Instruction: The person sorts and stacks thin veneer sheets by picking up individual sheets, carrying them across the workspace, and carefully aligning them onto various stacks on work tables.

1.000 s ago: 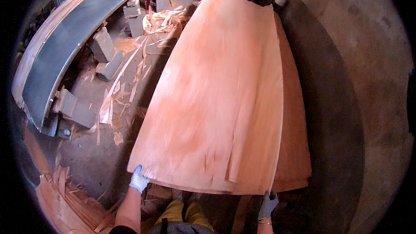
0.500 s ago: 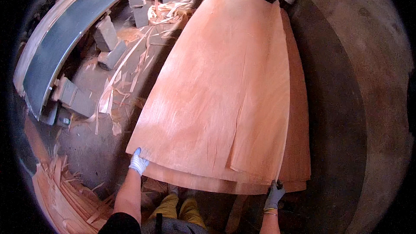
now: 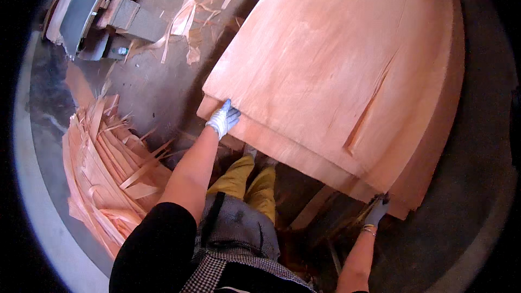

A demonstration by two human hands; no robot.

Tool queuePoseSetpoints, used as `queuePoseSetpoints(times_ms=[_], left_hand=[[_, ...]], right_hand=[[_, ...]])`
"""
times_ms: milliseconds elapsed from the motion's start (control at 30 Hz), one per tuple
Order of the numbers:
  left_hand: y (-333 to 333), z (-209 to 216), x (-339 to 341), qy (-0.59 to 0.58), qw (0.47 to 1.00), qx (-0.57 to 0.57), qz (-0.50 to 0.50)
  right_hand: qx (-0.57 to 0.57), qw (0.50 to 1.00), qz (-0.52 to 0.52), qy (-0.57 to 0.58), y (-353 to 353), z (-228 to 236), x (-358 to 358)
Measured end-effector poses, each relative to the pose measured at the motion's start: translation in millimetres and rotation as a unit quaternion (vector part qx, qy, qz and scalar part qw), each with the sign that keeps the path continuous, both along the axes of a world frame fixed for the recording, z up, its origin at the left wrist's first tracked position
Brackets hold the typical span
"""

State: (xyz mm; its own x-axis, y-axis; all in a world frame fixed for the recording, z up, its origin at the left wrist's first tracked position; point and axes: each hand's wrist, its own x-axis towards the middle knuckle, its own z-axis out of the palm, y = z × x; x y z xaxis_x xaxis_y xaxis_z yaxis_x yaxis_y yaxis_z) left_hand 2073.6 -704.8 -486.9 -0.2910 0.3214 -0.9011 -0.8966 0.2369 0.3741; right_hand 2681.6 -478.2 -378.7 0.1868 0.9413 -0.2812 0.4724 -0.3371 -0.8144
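Note:
A large thin wood veneer sheet (image 3: 320, 65), reddish-tan, lies over a second veneer sheet (image 3: 293, 149) whose near edge sticks out below it. A long split with a raised lip runs through the upper sheet near its right side. My left hand (image 3: 223, 119), in a white glove, is closed on the upper sheet's near edge, close to its left corner. At the near right corner, my right hand (image 3: 376, 214), in a dark grey glove, pinches the same sheet's edge. Its fingertips are partly hidden by shadow.
To my left lies a heap of veneer scraps (image 3: 108, 168). Beyond it are grey blocks (image 3: 142, 23) beside a long dark-topped bench (image 3: 87, 13), with loose veneer strips (image 3: 184, 19) on the floor. The stack's far end runs out of view.
My view has tilted down and turned left, so the stack appears higher and farther right. The upper sheet's split has opened wider. Both hands keep their places on its near edge.

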Motion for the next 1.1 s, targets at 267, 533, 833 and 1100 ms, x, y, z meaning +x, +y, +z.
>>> queuePoseSetpoints(times_ms=[267, 533, 833, 1100], left_hand=[[4, -30, -19, 0.063, 0.991, -0.109, -0.032], [17, -29, -21, 0.121, 0.973, -0.159, -0.114], [-13, -63, -40, 0.052, 0.989, -0.13, -0.046], [9, -58, -30, 0.045, 0.989, -0.141, 0.016]], right_hand=[[-0.008, 0.999, -0.051, -0.014, 0, 6, -7], [0.04, 0.991, -0.125, -0.016, 22, -5, 13], [-0.069, 0.993, -0.072, -0.066, 31, -49, 41], [-0.018, 0.986, -0.024, -0.164, 15, -61, 61]])
